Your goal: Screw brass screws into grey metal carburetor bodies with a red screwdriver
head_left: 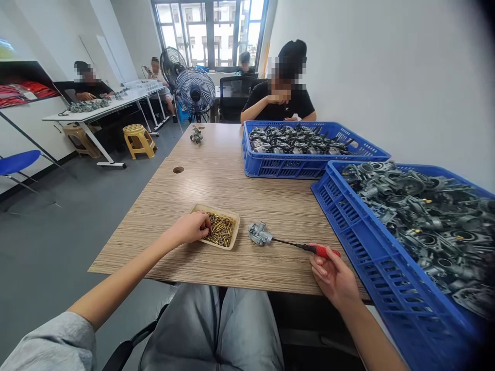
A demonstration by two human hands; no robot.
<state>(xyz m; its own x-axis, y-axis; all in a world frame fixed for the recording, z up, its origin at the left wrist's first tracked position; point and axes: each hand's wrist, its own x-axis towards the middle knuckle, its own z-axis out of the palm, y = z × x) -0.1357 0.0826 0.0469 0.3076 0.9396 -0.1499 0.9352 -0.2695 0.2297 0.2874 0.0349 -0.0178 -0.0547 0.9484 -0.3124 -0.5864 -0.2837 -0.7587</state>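
Note:
My left hand dips into a shallow cream tray of small brass screw-like parts. Its fingers are pinched together among them, and whatever is between the fingertips is hidden. In my right hand is a screwdriver with a red and black handle, held between thumb and fingers. The long dark shaft points left, and its tip reaches a small silver carburetor. That carburetor lies on the wooden table, just right of the tray.
A blue crate of carburetors stands at the back right; another blue crate, heaped with metal carburetor bodies, is nearer my right arm. One carburetor lies far left on the table. A person sits opposite; a fan stands behind.

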